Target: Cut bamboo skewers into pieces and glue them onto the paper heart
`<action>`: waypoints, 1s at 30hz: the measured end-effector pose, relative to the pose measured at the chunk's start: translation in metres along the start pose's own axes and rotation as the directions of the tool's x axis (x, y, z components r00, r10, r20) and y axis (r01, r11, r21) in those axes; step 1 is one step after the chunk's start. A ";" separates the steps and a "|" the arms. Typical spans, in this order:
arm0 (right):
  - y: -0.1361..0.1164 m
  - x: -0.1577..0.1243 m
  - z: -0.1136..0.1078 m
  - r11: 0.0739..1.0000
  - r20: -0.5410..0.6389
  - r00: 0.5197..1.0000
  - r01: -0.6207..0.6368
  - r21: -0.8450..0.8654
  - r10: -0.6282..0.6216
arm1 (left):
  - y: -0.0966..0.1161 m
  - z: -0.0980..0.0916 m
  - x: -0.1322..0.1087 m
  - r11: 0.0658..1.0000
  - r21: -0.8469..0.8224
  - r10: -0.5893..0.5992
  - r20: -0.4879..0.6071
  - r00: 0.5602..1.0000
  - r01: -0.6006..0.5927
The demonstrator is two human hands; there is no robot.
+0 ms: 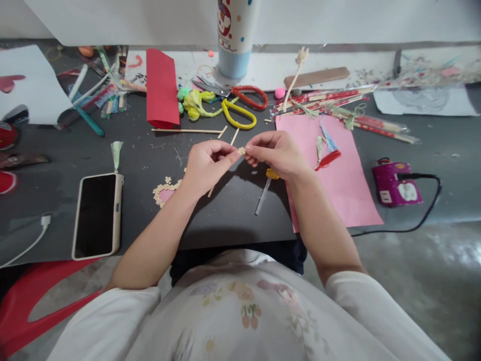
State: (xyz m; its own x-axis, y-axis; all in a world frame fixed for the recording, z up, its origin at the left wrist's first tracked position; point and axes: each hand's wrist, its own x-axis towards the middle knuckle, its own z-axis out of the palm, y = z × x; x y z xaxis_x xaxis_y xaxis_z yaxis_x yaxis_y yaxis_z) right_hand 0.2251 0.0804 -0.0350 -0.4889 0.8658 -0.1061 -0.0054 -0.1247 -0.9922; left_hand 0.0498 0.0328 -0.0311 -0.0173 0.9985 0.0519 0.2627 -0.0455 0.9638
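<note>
Over the middle of the dark table, my left hand (210, 163) and my right hand (280, 153) meet fingertip to fingertip. Both are closed, pinching a tiny cluster of pale beige discs (241, 150) between thumbs and forefingers. Fingers partly cover the cluster. Below my left hand lies a pink piece (165, 195) edged with similar beige discs, partly hidden by my forearm. A thin wooden stick (188, 131) lies beyond my left hand. Beside my right wrist is a small tool with a yellow handle and flat grey blade (263, 196).
Scissors with red and yellow handles (240, 113), a red folded card (162, 87) and a tall cup (235, 55) stand or lie behind. Pink paper (338, 190) is under my right forearm. A phone (95, 215) lies left, a purple box with a cable (396, 184) right.
</note>
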 end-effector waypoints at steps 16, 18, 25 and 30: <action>0.000 0.000 0.000 0.998 0.030 1.000 -0.005 -0.057 0.007 | -0.001 -0.003 0.001 1.000 0.007 -0.028 0.080 0.996 0.028; 0.000 0.000 0.000 0.998 0.027 1.000 -0.002 -0.063 0.003 | -0.001 -0.003 0.001 0.999 0.021 -0.026 0.071 0.997 0.024; -0.001 0.000 0.002 0.998 0.018 1.000 -0.023 -0.053 0.024 | 0.001 -0.003 0.000 0.999 0.030 -0.025 0.047 0.999 0.024; -0.001 -0.001 0.001 0.999 -0.049 0.999 0.020 -0.025 -0.022 | 0.000 -0.001 0.001 0.980 -0.157 -0.121 0.004 0.993 0.120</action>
State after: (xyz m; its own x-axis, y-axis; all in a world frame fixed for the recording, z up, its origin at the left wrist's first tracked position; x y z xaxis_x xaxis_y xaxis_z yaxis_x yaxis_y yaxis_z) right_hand 0.2245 0.0795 -0.0337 -0.4456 0.8909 -0.0878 0.0062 -0.0950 -0.9955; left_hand 0.0490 0.0343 -0.0312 -0.0451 0.9968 -0.0661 0.1038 0.0705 0.9921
